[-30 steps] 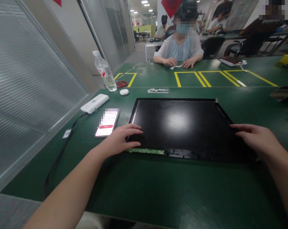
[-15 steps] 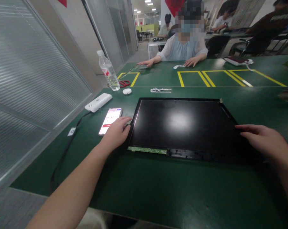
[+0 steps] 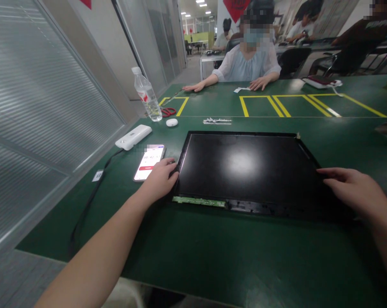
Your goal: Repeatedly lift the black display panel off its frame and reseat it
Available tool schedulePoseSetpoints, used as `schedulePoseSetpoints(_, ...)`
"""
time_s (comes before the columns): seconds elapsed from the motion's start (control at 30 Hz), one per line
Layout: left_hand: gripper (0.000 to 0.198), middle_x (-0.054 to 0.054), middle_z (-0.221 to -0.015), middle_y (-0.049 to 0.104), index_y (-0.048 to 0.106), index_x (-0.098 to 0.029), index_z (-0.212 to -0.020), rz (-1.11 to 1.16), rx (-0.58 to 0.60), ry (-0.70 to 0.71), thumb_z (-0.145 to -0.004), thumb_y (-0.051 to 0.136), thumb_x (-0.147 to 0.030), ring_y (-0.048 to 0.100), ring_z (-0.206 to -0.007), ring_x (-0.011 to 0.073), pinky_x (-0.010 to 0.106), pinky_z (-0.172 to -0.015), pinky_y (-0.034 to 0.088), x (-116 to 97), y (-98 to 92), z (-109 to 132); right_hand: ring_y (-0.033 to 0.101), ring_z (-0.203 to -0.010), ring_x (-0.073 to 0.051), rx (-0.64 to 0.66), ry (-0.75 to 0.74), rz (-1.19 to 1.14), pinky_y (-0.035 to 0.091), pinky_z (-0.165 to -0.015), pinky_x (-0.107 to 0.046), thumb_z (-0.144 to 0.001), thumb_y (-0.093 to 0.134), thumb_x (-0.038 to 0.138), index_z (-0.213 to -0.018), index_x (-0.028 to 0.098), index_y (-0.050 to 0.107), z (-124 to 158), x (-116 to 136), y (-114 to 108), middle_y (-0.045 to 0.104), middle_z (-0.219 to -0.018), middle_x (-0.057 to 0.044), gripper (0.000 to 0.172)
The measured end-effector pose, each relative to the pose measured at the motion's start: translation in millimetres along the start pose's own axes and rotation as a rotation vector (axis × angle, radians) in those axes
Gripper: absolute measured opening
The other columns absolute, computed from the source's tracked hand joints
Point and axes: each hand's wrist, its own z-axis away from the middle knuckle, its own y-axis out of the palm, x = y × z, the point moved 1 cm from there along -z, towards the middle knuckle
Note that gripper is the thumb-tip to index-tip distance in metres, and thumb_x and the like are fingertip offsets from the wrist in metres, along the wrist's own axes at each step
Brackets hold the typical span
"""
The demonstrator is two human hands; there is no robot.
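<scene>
A black display panel point(image 3: 225, 171) in a thin dark frame lies flat on the green table point(image 3: 232, 252), with a light reflected in its screen. Along its near edge, at the left, runs an exposed green circuit board point(image 3: 198, 202). My left hand point(image 3: 161, 177) grips the panel's left edge, thumb at the rim and fingertips partly hidden. On the opposite side my right hand point(image 3: 349, 186) pinches the right edge between thumb and fingers. Just beyond my left hand lies a lit phone point(image 3: 148, 164) showing a timer.
A water bottle point(image 3: 147, 96), red-handled scissors point(image 3: 168, 112), a white earbud case point(image 3: 172, 122) and a white power bank point(image 3: 134, 137) stand or lie at left. Small pale strips point(image 3: 216, 121) lie behind the panel. Across the table a person point(image 3: 249, 64) rests both hands on it.
My left thumb has shifted slightly up and right along the panel's edge. The panel and my right hand look almost unmoved; the view has shifted a little.
</scene>
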Motion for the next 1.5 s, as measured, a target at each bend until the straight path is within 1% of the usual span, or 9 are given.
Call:
schedulePoseSetpoints(0.23,0.035,0.016,-0.141,0.063,0.079,-0.016,-0.108,0.123,0.006,-0.035,-0.093,0.050,-0.028,0.061,-0.130,0.0342,0.052,-0.114,0.048,-3.3,-3.8,-2.8,0.062,-0.065,-0.024,0.014,0.050,-0.040,0.046,-0.061,-0.036,-0.068,0.059,0.027,-0.103,0.021,0.080,3.5,2.0,-1.1,0.071,-0.076,-0.006,0.041)
schedulePoseSetpoints(0.33,0.033,0.013,-0.142,0.065,0.080,-0.017,-0.108,0.229,-0.008,-0.112,-0.090,0.054,-0.026,0.060,-0.132,0.0331,0.049,-0.117,0.045,-6.6,-5.8,-2.9,0.062,-0.065,-0.023,0.001,0.068,-0.060,0.045,-0.062,-0.035,-0.068,0.060,0.024,-0.102,0.021,0.081,4.6,3.4,-1.5,0.071,-0.076,-0.006,0.040)
schedulePoseSetpoints(0.43,0.034,0.007,-0.132,0.074,0.081,-0.021,-0.113,0.461,-0.047,-0.224,-0.089,0.056,-0.025,0.064,-0.127,0.0332,0.049,-0.116,0.045,-14.1,-7.5,-1.7,0.060,-0.060,-0.022,-0.004,0.085,-0.097,0.043,-0.058,-0.034,-0.068,0.060,0.025,-0.101,0.021,0.081,3.9,1.5,-0.6,0.069,-0.070,-0.005,0.039)
schedulePoseSetpoints(0.53,0.035,0.005,-0.108,0.082,0.080,-0.021,-0.119,0.818,-0.120,-0.443,-0.091,0.061,-0.027,0.073,-0.110,0.0303,0.043,-0.104,0.054,-26.1,-9.1,0.7,0.058,-0.055,-0.021,-0.008,0.097,-0.102,0.041,-0.054,-0.033,-0.068,0.060,0.026,-0.099,0.020,0.081,2.0,-1.5,0.6,0.068,-0.067,-0.004,0.037)
schedulePoseSetpoints(0.6,0.039,0.006,-0.094,0.083,0.076,-0.019,-0.129,1.095,-0.129,-0.625,-0.092,0.062,-0.023,0.078,-0.091,0.0264,0.037,-0.086,0.062,-35.8,-10.2,2.1,0.058,-0.055,-0.021,-0.003,0.112,-0.110,0.041,-0.052,-0.033,-0.068,0.061,0.027,-0.101,0.021,0.080,1.2,-2.6,1.3,0.068,-0.066,-0.004,0.039)
schedulePoseSetpoints(0.67,0.043,0.007,-0.083,0.082,0.073,-0.018,-0.133,1.259,-0.151,-0.774,-0.092,0.061,-0.016,0.077,-0.074,0.0226,0.031,-0.069,0.062,-44.7,-12.4,2.8,0.060,-0.057,-0.022,-0.004,0.124,-0.118,0.043,-0.052,-0.033,-0.068,0.061,0.027,-0.102,0.021,0.080,1.2,-2.5,1.5,0.069,-0.068,-0.005,0.040)
schedulePoseSetpoints(0.77,0.048,0.007,-0.076,0.080,0.070,-0.017,-0.138,1.383,-0.198,-0.869,-0.091,0.062,-0.010,0.074,-0.060,0.0201,0.026,-0.054,0.059,-53.0,-15.8,2.4,0.060,-0.060,-0.022,-0.006,0.135,-0.100,0.044,-0.055,-0.033,-0.068,0.061,0.026,-0.103,0.021,0.080,1.9,-1.3,1.4,0.070,-0.073,-0.006,0.039)
schedulePoseSetpoints(1.0,0.044,0.006,-0.068,0.078,0.071,-0.016,-0.137,1.474,-0.212,-0.891,-0.095,0.058,-0.006,0.070,-0.049,0.0180,0.023,-0.045,0.056,-55.4,-14.4,1.2,0.061,-0.063,-0.024,0.018,0.163,-0.108,0.045,-0.056,-0.035,-0.070,0.060,0.027,-0.108,0.022,0.079,2.1,-1.3,1.8,0.069,-0.075,-0.007,0.042)
schedulePoseSetpoints(1.5,0.048,0.005,-0.070,0.078,0.072,-0.017,-0.134,1.477,-0.159,-0.815,-0.090,0.059,-0.003,0.072,-0.053,0.0178,0.025,-0.052,0.061,-49.8,-7.0,0.8,0.062,-0.067,-0.023,0.039,0.158,-0.107,0.046,-0.062,-0.035,-0.071,0.060,0.026,-0.108,0.023,0.078,-5.2,-7.2,6.3,0.070,-0.078,-0.005,0.042)
